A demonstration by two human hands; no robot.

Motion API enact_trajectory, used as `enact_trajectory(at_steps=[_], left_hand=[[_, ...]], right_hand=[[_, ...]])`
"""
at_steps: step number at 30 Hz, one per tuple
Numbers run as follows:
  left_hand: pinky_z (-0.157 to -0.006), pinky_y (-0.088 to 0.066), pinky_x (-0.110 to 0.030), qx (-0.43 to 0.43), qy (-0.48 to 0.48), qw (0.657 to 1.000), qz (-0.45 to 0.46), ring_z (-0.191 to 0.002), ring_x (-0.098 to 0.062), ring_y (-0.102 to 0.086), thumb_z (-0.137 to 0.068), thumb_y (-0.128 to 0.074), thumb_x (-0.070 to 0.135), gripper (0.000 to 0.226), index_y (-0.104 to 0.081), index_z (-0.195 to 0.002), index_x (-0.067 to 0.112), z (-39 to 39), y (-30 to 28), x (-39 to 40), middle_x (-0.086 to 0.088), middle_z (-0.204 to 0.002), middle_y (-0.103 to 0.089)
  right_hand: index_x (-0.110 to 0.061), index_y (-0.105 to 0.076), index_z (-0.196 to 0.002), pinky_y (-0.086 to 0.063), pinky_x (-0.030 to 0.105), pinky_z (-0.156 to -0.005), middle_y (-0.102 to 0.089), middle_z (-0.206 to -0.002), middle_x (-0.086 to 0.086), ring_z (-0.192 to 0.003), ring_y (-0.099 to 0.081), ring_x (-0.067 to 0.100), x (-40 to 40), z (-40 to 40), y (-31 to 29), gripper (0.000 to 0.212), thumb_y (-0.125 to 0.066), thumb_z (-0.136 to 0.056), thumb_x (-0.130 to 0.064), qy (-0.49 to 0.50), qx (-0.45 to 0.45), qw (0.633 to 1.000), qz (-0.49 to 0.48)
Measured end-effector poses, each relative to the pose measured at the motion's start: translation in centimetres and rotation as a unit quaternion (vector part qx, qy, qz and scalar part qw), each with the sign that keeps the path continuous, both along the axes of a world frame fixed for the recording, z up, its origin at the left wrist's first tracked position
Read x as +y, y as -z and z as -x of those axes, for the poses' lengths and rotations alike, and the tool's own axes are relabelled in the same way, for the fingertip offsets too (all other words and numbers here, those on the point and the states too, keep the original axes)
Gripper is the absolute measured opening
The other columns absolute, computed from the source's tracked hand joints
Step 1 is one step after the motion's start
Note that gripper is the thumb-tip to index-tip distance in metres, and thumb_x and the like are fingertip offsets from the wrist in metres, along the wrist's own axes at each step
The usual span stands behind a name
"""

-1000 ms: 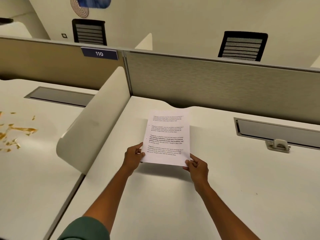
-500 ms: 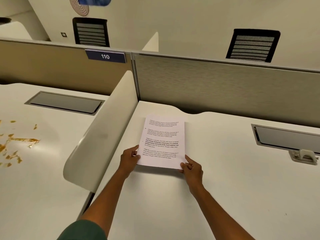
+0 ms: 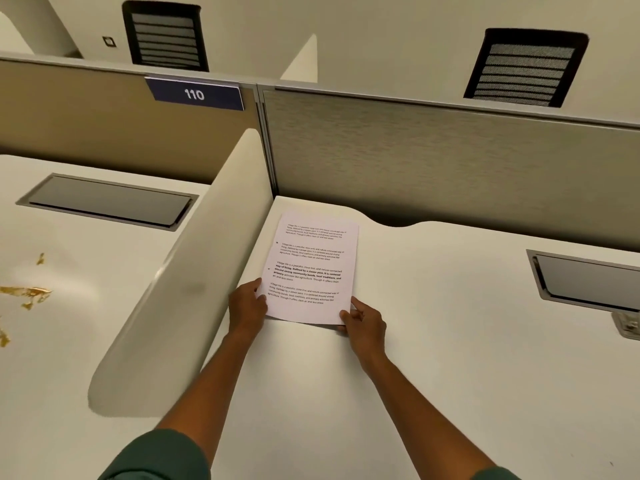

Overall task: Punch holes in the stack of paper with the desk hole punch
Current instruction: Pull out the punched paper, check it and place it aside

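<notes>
So both hands are on the white stack of printed paper [image 3: 313, 268], which sits a bit above the middle of the view, over the pale cream surface [image 3: 433, 375]. The left hand [image 3: 247, 308] has the stack's near-left corner, at about 7 o'clock of the sheet, thumb lying on top of the page and the rest of the fingers tucked under, so it's gripping the paper. The right hand [image 3: 365, 323] has the near-right corner at about 5 o'clock, fingers curled and pinching the edge there. There's a shadow under the near edge of the stack; can't tell whether the far end touches the surface.

The top page carries four blocks of black text, one partly bold, too small to read properly.

Just at 9 o'clock from the stack stands a rounded cream divider panel [image 3: 180, 292], splitting this surface from the neighbouring one. Beyond the paper, at 12 o'clock, is a grey fabric partition wall [image 3: 450, 157], with a dark blue sign reading 110 [image 3: 195, 95] on the tan section to the left.

Far right, around 3 o'clock, there's a grey recessed cable tray [image 3: 588, 282], and a small pale grey object [image 3: 628, 323] at the frame edge just below it, cut off, so I can't tell what it is. Way left at 9 o'clock, some orange-brown scraps [image 3: 27, 294] lie on the other surface.
</notes>
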State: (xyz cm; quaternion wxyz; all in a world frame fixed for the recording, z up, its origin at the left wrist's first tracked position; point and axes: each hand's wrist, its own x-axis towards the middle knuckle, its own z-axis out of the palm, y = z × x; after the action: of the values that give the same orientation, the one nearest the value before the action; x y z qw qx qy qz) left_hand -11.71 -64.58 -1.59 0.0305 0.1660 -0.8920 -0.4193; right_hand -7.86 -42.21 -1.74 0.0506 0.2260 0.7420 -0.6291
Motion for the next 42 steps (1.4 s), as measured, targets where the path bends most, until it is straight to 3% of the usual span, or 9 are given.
enact_trajectory(at_steps=[4,6,11,22,28,30,32,34,42], left_hand=[[-0.096,-0.038,-0.023,0.004,-0.015,1.000,0.012,-0.121,-0.036,-0.056,-0.086,-0.053,-0.010,0.045,-0.054,-0.131,-0.008,1.3,0.2,0.3,-0.024,-0.131,-0.058],[-0.092,-0.035,-0.018,0.008,-0.011,1.000,0.023,-0.121,-0.037,-0.055,-0.086,-0.052,-0.010,0.042,-0.056,-0.128,-0.009,1.7,0.2,0.4,-0.025,-0.129,-0.059],[-0.106,-0.035,-0.038,-0.030,0.019,0.995,0.089,-0.126,-0.039,-0.044,-0.089,-0.054,0.000,0.045,-0.052,-0.134,-0.004,2.4,0.6,0.0,-0.022,-0.135,-0.055],[-0.097,-0.042,-0.043,-0.095,0.042,0.980,0.173,-0.120,-0.039,-0.043,-0.090,-0.056,0.017,0.043,-0.054,-0.131,0.004,3.1,0.2,-0.4,-0.016,-0.132,-0.057],[-0.100,-0.041,-0.045,-0.106,0.044,0.980,0.163,-0.124,-0.040,-0.041,-0.092,-0.056,0.018,0.045,-0.051,-0.134,0.003,2.8,-0.2,-0.4,-0.016,-0.136,-0.054],[-0.103,-0.040,-0.044,-0.111,0.047,0.980,0.159,-0.126,-0.039,-0.040,-0.092,-0.056,0.019,0.048,-0.048,-0.137,0.003,2.6,-0.3,-0.5,-0.017,-0.138,-0.052],[-0.104,-0.038,-0.044,-0.113,0.048,0.980,0.153,-0.127,-0.039,-0.040,-0.093,-0.056,0.020,0.049,-0.046,-0.138,0.003,2.4,-0.4,-0.6,-0.017,-0.139,-0.050],[-0.104,-0.037,-0.044,-0.103,0.047,0.983,0.147,-0.127,-0.040,-0.040,-0.093,-0.056,0.020,0.049,-0.046,-0.138,0.003,2.0,-0.6,-0.4,-0.018,-0.139,-0.050],[-0.114,-0.031,-0.048,-0.002,0.104,0.985,0.136,-0.141,-0.031,-0.032,-0.093,-0.058,0.039,0.066,-0.036,-0.147,0.009,-1.1,-1.9,3.1,-0.012,-0.151,-0.040]], right_hand=[[-0.001,-0.061,-0.083,-0.056,0.029,-0.061,-0.043,-0.069,0.005,-0.061,-0.063,0.018,-0.4,1.7,-0.1,0.006,-0.061,-0.086,-0.006,-0.059,-0.029,0.995,-0.072],[-0.007,-0.047,-0.068,-0.045,0.027,-0.062,-0.038,-0.064,0.004,-0.058,-0.061,0.020,-0.6,2.4,0.0,0.022,-0.061,-0.086,-0.007,-0.075,-0.035,0.992,-0.099],[0.004,-0.061,-0.091,-0.052,0.041,-0.071,-0.047,-0.069,0.007,-0.064,-0.054,0.023,-0.9,3.5,0.2,0.017,-0.061,-0.088,-0.012,-0.097,-0.034,0.988,-0.115],[0.002,-0.050,-0.074,-0.044,0.034,-0.066,-0.050,-0.069,0.010,-0.064,-0.048,0.025,-1.4,4.1,-0.1,0.026,-0.056,-0.091,-0.017,-0.119,-0.029,0.982,-0.146],[-0.022,-0.033,-0.061,-0.040,0.030,-0.067,-0.050,-0.069,0.004,-0.068,-0.048,0.024,-1.2,4.2,0.1,0.039,-0.057,-0.092,-0.020,-0.102,-0.037,0.983,-0.146],[-0.027,-0.045,-0.071,-0.042,0.028,-0.076,-0.058,-0.078,0.002,-0.079,-0.054,0.021,-1.0,4.1,0.2,0.027,-0.058,-0.093,-0.021,-0.107,-0.034,0.983,-0.144],[-0.018,-0.063,-0.103,-0.043,0.028,-0.088,-0.066,-0.094,0.005,-0.095,-0.060,0.021,-0.8,3.8,0.1,0.012,-0.059,-0.093,-0.023,-0.111,-0.031,0.985,-0.131],[-0.010,-0.056,-0.130,-0.044,0.028,-0.094,-0.065,-0.112,0.008,-0.106,-0.061,0.021,-0.6,3.5,-0.2,0.039,-0.060,-0.094,-0.025,-0.102,-0.030,0.986,-0.126],[-0.022,-0.031,-0.149,-0.027,0.040,-0.115,-0.027,-0.157,0.004,-0.143,-0.026,0.023,2.2,0.8,-0.9,0.069,-0.054,-0.091,-0.052,-0.139,0.096,0.921,-0.351]])
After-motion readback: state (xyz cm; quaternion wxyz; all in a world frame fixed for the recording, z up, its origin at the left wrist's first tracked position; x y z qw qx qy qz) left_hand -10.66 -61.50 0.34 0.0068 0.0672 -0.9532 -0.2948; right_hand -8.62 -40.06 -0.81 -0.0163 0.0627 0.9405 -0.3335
